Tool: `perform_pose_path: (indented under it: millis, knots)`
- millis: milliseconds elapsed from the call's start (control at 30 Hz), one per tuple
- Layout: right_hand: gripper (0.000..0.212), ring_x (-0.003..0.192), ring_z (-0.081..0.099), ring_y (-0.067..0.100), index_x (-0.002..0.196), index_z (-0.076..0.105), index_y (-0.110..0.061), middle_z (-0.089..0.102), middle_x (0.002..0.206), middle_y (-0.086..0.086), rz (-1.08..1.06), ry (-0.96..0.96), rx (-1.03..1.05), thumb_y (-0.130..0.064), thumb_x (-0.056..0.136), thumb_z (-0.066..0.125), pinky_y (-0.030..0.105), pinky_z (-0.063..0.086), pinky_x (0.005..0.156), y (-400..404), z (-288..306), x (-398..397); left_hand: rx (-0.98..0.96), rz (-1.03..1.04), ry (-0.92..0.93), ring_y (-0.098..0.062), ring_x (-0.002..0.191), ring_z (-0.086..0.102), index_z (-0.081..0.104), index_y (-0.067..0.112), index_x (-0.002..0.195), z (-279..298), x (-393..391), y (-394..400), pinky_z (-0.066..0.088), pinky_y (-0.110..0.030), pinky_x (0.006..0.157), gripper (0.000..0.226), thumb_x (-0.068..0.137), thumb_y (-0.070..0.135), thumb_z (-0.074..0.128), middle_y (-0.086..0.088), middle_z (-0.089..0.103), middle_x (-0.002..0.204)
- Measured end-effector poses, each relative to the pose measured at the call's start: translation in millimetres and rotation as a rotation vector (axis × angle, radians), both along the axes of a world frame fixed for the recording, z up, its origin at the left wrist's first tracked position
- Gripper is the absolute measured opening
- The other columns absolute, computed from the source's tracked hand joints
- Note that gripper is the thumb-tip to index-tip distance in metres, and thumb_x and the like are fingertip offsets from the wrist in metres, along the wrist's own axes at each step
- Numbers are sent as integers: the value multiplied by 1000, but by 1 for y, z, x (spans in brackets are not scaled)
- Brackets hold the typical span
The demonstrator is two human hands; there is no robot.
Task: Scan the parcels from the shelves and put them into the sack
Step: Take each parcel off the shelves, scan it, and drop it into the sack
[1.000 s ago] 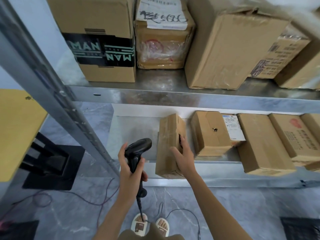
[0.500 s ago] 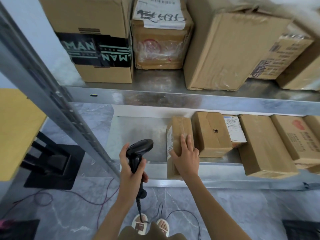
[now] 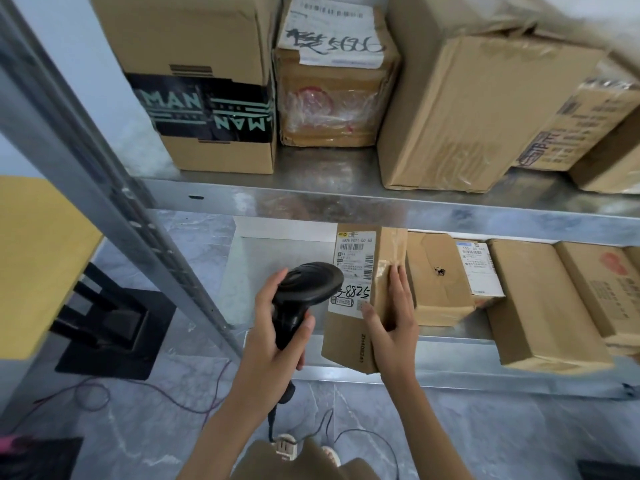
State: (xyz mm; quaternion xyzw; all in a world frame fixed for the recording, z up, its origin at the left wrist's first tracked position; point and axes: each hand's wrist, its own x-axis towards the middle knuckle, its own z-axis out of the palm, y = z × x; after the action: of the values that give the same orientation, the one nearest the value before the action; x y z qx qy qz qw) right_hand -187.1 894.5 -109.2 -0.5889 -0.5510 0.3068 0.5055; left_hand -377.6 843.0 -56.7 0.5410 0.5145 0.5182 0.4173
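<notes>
**Label up, scanner close — the weak points of the scan**

The parcel point(image 3: 367, 299) sits tipped at the front edge of the lower shelf point(image 3: 485, 362), its near corner overhanging the lip. The right hand point(image 3: 391, 320) steadies it, fingers laid straight along the taped top and the thumb pressing the corner of the shipping label point(image 3: 353, 271) — not a wrapped grip. The left hand point(image 3: 273, 327) is curled tight around the handle of the black scanner point(image 3: 308, 289), whose head hangs just over the label's left edge.

What could go wrong: the scanner head and the thumb each cover part of the label, so the barcode may not read unless the scanner's window actually faces it. With only flat fingers and a thumb on it, the overhanging parcel could slip off the shelf lip if it is pulled further. The scanner's cable point(image 3: 349, 434) trails on the floor by the feet — a snag risk when turning. No sack is in view.

Against the frame a second earlier: the parcel then stood on its narrow side with plain cardboard showing; it has now been rolled so the label faces up, and pulled nearer the edge. The scanner, then held low and clear of it, has come up over the label.
</notes>
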Motion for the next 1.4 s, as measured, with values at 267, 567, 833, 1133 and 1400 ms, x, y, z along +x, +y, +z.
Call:
perform_pose_path:
  millis: [267, 567, 833, 1133, 1400]
  knots:
    - [76, 143, 22, -10, 155, 33, -29, 19, 164, -19, -7, -103, 90, -43, 86, 60, 23, 25, 111, -5, 4, 0, 80, 76, 8, -14, 49, 55, 28, 69, 137, 9, 10, 7, 49, -23, 52, 64, 94, 33, 60, 2, 62, 82]
    - [77, 143, 22, -9, 155, 35, -20, 19, 165, -14, -22, -157, 122, -41, 85, 59, 23, 27, 111, -10, 2, -2, 69, 72, -24, -12, 54, 56, 25, 66, 141, 6, 14, 8, 49, -24, 58, 64, 93, 43, 60, 5, 62, 85]
    - [77, 144, 21, -8, 155, 34, -18, 19, 166, -11, -31, -185, 122, -42, 86, 59, 25, 25, 112, -16, 2, -7, 60, 88, -40, -18, 51, 53, 25, 69, 138, 7, 10, 3, 49, -29, 54, 66, 95, 33, 59, 1, 61, 70]
    - [77, 146, 22, -3, 155, 31, -26, 19, 165, -14, -52, -161, 83, -43, 85, 59, 35, 29, 114, -29, 5, -19, 52, 41, -53, -17, 51, 52, 25, 67, 140, 8, -2, -5, 50, -33, 52, 66, 95, 31, 59, 1, 60, 69]
    - [75, 148, 25, 1, 153, 31, -45, 23, 163, -20, -253, -36, 28, -44, 84, 62, 24, 30, 113, -71, 10, -3, 41, -134, -89, -21, 52, 54, 32, 65, 137, 3, 7, 13, 51, -28, 52, 67, 94, 24, 63, -5, 61, 75]
